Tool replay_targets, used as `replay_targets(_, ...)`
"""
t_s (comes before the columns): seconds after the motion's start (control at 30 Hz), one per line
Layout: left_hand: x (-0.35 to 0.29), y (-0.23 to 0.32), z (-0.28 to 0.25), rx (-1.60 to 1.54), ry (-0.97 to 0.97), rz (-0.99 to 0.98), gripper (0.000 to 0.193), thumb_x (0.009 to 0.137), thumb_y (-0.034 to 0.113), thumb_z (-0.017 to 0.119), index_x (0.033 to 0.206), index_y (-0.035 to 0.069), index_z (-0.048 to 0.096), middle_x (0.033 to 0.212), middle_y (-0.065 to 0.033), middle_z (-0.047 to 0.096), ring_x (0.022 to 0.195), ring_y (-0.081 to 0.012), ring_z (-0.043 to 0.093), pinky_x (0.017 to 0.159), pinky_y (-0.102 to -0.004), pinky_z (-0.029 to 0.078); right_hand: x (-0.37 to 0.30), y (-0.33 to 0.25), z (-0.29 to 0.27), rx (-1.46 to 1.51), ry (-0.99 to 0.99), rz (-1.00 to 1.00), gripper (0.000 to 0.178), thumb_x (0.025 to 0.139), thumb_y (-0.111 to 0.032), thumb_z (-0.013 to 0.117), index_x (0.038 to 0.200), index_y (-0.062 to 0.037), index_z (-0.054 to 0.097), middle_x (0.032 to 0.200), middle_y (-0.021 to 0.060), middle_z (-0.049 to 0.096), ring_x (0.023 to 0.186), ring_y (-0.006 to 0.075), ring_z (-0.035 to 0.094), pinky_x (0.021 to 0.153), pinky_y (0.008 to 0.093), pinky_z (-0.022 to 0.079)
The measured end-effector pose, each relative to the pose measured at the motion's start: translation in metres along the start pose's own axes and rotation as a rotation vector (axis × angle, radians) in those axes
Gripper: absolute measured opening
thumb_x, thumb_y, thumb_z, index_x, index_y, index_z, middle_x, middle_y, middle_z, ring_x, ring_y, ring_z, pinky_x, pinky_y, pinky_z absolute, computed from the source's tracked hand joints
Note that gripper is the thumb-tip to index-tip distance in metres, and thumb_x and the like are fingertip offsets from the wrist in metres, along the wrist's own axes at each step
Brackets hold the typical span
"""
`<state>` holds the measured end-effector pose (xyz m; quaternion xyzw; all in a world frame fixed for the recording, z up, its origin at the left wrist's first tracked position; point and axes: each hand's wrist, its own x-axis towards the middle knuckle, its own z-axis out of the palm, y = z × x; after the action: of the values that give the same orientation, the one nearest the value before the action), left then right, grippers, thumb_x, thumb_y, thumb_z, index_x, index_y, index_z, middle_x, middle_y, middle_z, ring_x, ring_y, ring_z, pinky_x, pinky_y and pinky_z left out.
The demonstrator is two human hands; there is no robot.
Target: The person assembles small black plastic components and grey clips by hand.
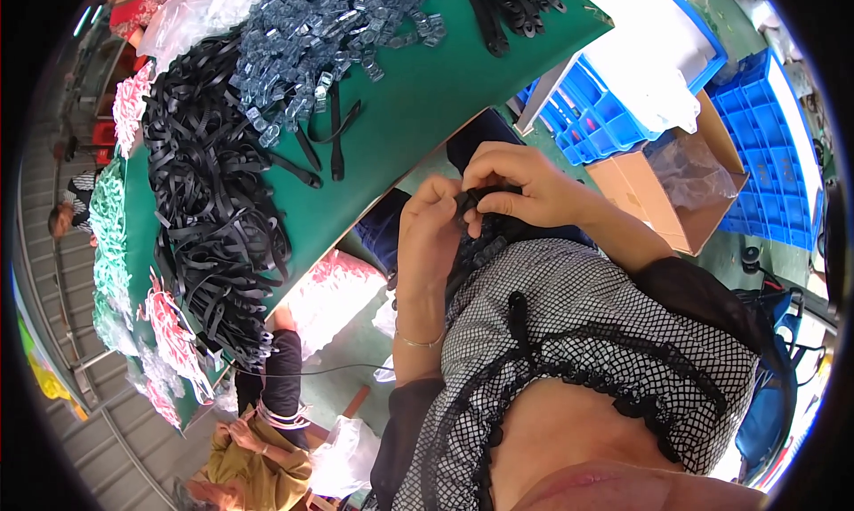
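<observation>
Any marking on the carton [645, 195] or the blue crates [765, 142] is too small to read. The green table [422, 88] ends in a long slanting edge, facing the person; a bare stretch of green runs along it, between the buckles [320, 44] and the rim. The strap pile [200, 186] crowds the left side, a few loose straps [336, 142] lie between it and the bare part, and more straps [503, 13] rest near the far right corner. The carton and crates stand to the right, beyond the right forearm.

Both hands meet over the lap, off the table's edge. The left hand [425, 231] rises from a nearly upright forearm; the right hand [525, 182] comes in from the right, its wrist bent and fingers curled. Thumbs and fingers of both pinch a black piece [486, 193] between them, partly hidden. Dark pieces [470, 255] lie in the lap below.
</observation>
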<state>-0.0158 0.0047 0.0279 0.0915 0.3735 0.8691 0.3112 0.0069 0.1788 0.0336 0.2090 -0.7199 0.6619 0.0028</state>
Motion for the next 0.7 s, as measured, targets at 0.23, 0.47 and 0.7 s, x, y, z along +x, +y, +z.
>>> replay_targets(0.23,0.0,0.001,-0.002,0.258,0.067,-0.016,0.007,0.081,0.006,0.055,0.079,0.003,0.048,0.076,-0.0036,0.054,0.064,-0.0108,0.051,0.058,-0.0225,0.042,0.006,0.003,-0.004,-0.1,-0.02,-0.043,0.019,0.075,-0.01,0.065,0.09,-0.0012,0.056,0.081,0.0056,0.05,0.072,0.0152,0.051,0.063,0.0253,0.043)
replay_targets(0.47,0.001,-0.003,-0.002,0.055,0.049,0.015,0.016,0.079,0.004,0.061,0.09,0.003,0.05,0.082,-0.0025,0.054,0.068,-0.0086,0.052,0.058,-0.0203,0.042,0.015,-0.004,-0.003,-0.337,0.064,-0.282,0.015,0.074,-0.011,0.065,0.085,-0.0026,0.058,0.08,0.0067,0.051,0.072,0.0167,0.052,0.062,0.0266,0.042)
replay_targets(0.7,-0.004,-0.004,0.003,0.492,0.148,0.168,0.02,0.074,-0.002,0.064,0.091,0.0,0.055,0.086,-0.0024,0.056,0.077,-0.0094,0.052,0.07,-0.022,0.043,0.005,-0.01,-0.007,-0.208,-0.004,0.051,0.015,0.081,-0.012,0.057,0.074,0.0015,0.055,0.062,0.0054,0.05,0.055,0.0142,0.047,0.05,0.0263,0.036)
